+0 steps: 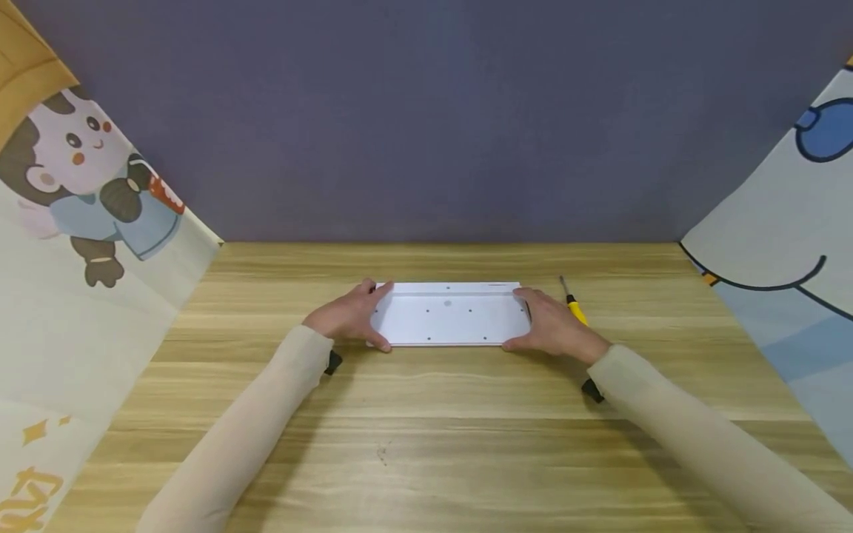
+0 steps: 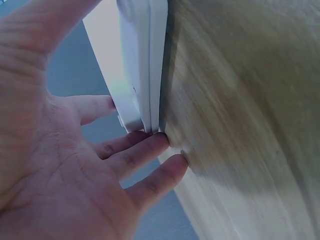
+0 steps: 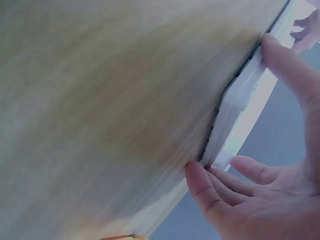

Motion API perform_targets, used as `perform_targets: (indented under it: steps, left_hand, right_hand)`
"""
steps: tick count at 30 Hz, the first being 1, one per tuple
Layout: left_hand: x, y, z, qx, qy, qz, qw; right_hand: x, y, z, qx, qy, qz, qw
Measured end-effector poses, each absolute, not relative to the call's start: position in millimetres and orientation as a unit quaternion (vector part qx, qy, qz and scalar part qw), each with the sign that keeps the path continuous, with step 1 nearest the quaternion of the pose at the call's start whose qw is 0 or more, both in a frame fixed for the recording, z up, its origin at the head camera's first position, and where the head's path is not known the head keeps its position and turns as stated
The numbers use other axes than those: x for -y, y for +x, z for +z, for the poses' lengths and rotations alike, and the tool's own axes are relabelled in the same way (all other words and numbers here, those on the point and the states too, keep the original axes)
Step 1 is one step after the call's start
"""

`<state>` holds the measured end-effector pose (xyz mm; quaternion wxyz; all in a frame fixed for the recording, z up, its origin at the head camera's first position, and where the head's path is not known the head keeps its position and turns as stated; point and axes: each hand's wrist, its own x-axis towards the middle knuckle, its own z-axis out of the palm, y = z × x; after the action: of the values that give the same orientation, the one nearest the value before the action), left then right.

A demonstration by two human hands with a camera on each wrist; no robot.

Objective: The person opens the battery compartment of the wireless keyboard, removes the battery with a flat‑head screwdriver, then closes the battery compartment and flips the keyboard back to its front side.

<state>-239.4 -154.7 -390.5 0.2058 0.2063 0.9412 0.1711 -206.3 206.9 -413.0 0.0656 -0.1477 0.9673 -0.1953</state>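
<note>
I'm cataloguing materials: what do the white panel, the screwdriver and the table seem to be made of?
Panel: probably smooth plastic, given its even white and rounded edges; painted metal is possible.
Screwdriver: shaft likely metal, being thin and grey; handle probably plastic, being bright yellow; finish too small to judge.
Table: low-sheen wood or wood-look laminate; the streaked grain fits both.

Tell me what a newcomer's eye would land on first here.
Probably the white panel mid-picture on the wooden table, gripped at its ends by the left hand and right hand. Then the yellow-handled screwdriver beside the right hand, and the cartoon figure on the left wall.
</note>
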Motion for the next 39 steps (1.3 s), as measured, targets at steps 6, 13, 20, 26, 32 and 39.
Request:
perform_targets:
  steps: [6,13,20,26,32,39]
  left_hand:
    - [158.3,-240.7,-391.5,-0.936,0.216,0.188,0.205]
    - [161.8,-243.5,-390.6,-0.931,0.217,0.196,0.216]
    - [167.7,-252.8,-388.8,-0.93,0.214,0.21,0.215]
    - [166.8,-256.6,-392.1,-0.93,0.235,0.207,0.191]
    - [166.3,-255.3,-394.6,-0.934,0.227,0.21,0.181]
    - [163.8,-252.5,-396.0,-0.938,0.222,0.203,0.171]
  right_hand:
    - [-209.2,-206.6,-413.2,-0.967,-0.149,-0.192,0.073]
    - [-215.2,-210.2,-410.7,-0.957,-0.156,-0.22,0.111]
    - [-220.4,-228.9,-396.8,-0.938,-0.16,-0.281,0.124]
    - [-204.5,-248.0,-393.6,-0.944,-0.153,-0.283,0.071]
    - [-193.3,-264.1,-393.4,-0.944,-0.143,-0.284,0.087]
    - [-188.5,-282.5,-388.6,-0.946,-0.158,-0.264,0.105]
